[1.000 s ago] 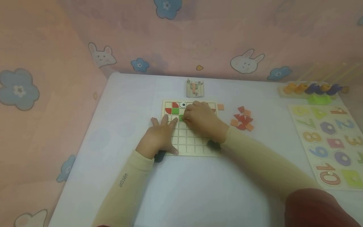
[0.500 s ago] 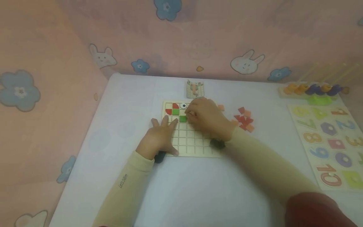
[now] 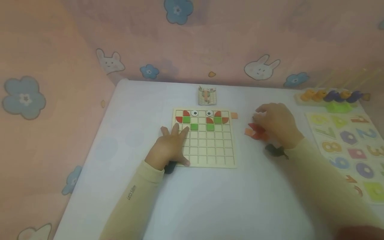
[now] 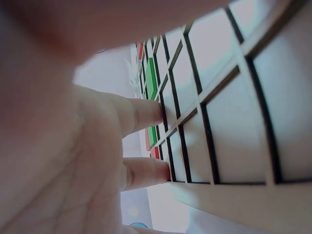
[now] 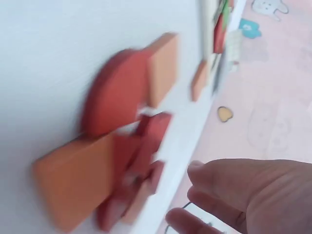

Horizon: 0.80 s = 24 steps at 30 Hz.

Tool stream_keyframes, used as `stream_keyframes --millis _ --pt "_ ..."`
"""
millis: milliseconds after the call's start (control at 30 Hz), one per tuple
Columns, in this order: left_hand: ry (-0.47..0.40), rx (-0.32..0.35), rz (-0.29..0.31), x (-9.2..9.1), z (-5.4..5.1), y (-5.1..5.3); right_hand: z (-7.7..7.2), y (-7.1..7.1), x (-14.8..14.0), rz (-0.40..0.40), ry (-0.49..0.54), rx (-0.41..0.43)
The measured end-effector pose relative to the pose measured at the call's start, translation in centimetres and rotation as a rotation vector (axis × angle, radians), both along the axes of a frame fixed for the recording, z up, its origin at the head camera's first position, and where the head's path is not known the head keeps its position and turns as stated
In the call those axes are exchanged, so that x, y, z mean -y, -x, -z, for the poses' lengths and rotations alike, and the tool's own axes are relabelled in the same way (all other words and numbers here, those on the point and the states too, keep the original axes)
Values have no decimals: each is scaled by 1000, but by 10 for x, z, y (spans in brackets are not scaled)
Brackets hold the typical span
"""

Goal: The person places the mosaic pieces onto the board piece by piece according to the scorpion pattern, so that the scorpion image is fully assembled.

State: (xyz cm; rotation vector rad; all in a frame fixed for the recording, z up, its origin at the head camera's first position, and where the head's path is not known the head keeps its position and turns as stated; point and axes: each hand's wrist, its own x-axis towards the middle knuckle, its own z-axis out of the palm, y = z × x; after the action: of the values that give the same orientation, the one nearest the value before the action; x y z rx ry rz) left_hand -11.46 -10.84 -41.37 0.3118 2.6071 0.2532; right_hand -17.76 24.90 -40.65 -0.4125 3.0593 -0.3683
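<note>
A pale grid board (image 3: 210, 166) lies on the table. My left hand (image 3: 166, 148) rests over its left side with fingers spread; in the left wrist view two fingertips touch the grid. Red quarter-circle pieces (image 3: 186, 113), green squares (image 3: 194, 127) and two round eye pieces (image 3: 194, 113) sit in the upper cells. To the right, my right hand (image 3: 277, 125) hovers at a loose pile of red pieces (image 5: 117, 92) and orange squares (image 5: 75, 183), partly covering it in the head view. Its fingers are loosely bent and apart, and no held piece shows.
One orange square (image 3: 234, 115) lies beside the board's upper right corner. Behind the board is a small picture card (image 3: 207, 96). A number puzzle board (image 3: 345, 143) and a pegged toy (image 3: 333, 96) with coloured pieces occupy the right side. A patterned wall rises behind the table.
My right hand has moved right, from the board to the loose pile. The board's upper right pieces, including a red one below the right eye, are now uncovered. My left hand stays put.
</note>
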Motion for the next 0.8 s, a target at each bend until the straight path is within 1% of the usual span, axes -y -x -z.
stream_keyframes --millis 33,67,100,167,233,267,300,467,567,800 --pt "2 1 -2 0 0 0 3 -1 -5 -33 -37 -16" --pt "3 1 -3 0 0 0 6 -2 -8 -15 -19 -4" --pt "4 -2 -2 0 0 0 8 -2 -11 -34 -33 -13" --pt "3 -6 -1 0 0 0 12 -4 -14 43 47 25" --pt "3 -9 3 0 1 0 14 -4 -16 32 33 37" --pt "2 -10 5 0 1 0 14 -5 -16 51 55 49" --pt "1 -11 7 0 1 0 14 -5 -16 37 41 43" --pt "-5 2 -5 0 0 0 12 -5 -11 36 38 55" --pt "-3 10 -9 0 -1 0 11 -3 -8 24 11 58" --pt "3 8 2 0 -1 -1 11 5 -1 78 19 96"
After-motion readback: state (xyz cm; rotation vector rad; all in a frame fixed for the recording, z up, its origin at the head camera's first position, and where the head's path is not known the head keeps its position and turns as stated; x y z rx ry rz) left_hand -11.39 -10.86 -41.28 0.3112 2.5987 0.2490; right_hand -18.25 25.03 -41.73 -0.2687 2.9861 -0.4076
